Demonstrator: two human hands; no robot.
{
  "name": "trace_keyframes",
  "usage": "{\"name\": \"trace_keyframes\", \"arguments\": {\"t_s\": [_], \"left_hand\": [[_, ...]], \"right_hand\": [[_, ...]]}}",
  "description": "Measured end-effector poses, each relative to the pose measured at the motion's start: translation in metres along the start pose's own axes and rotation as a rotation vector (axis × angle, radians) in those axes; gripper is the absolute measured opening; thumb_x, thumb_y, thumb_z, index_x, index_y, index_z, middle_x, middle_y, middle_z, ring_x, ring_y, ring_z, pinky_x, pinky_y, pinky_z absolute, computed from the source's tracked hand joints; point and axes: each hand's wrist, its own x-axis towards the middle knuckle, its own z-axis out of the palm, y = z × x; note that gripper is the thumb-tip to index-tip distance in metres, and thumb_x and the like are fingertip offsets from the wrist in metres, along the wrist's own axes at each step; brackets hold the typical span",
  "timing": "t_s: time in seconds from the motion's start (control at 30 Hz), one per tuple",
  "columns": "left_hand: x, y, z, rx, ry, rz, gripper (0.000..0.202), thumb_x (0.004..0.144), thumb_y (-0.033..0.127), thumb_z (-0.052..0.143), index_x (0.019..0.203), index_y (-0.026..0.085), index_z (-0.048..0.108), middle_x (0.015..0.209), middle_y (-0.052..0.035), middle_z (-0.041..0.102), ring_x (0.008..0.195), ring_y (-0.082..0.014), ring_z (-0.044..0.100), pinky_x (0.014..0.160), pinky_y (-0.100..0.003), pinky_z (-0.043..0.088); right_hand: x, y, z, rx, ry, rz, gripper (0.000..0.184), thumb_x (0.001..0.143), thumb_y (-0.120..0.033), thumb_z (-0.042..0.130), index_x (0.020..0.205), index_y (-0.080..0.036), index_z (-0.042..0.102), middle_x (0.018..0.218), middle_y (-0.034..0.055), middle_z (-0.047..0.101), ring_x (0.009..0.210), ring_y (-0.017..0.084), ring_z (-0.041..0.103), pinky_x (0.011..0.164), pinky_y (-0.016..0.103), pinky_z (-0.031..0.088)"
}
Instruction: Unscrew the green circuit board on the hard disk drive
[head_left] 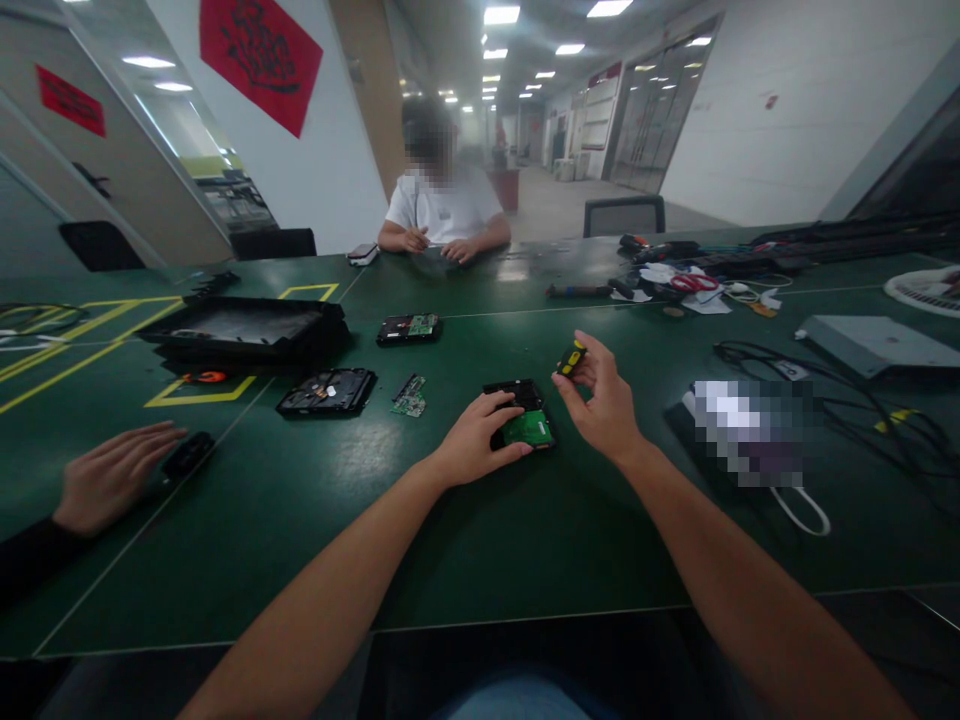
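My left hand [480, 438] lies over a hard drive [536, 428] on the table, its thumb at the near edge and its fingers across the black upper part. The drive's green circuit board faces up, partly covered by my fingers. Raised just right of the drive, my right hand [600, 400] pinches a small black-and-yellow tool [571, 358] between thumb and fingers. Its tip is not distinguishable. Left of my left hand are a loose circuit board [409, 396] and an opened black hard drive [328, 391]. Another drive with a green board [409, 329] lies farther back.
A black tray [247, 335] stands at left, with an orange-handled tool [204, 378] before it. Another person's hand [120, 475] rests beside a black object [187, 457]. A person [442, 210] sits opposite. Cables [862, 400] and a grey box [877, 345] lie at right.
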Motion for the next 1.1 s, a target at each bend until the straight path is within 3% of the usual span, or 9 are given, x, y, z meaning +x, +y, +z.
{"name": "trace_keyframes", "arguments": {"t_s": [0.73,1.1], "left_hand": [[-0.0006,-0.0040,0.0025,-0.004,0.017,0.008,0.064,0.094,0.059,0.074,0.146,0.023,0.064,0.159,-0.0174,0.055,0.153,-0.0360,0.047,0.130,-0.062,0.034],[0.0001,-0.0033,0.0028,-0.013,0.020,0.003,0.064,0.093,0.057,0.075,0.145,0.021,0.064,0.158,-0.0181,0.055,0.153,-0.0361,0.047,0.130,-0.061,0.033]], "right_hand": [[-0.0006,-0.0003,0.0020,-0.044,-0.005,0.011,0.066,0.102,-0.043,0.064,0.161,-0.035,0.037,0.139,0.0103,0.067,0.109,0.029,0.075,0.101,0.051,0.065],[-0.0011,0.0036,0.0051,-0.020,0.032,-0.062,0.065,0.102,-0.043,0.066,0.161,-0.035,0.040,0.140,0.0094,0.067,0.103,0.028,0.076,0.095,0.049,0.068]]}}
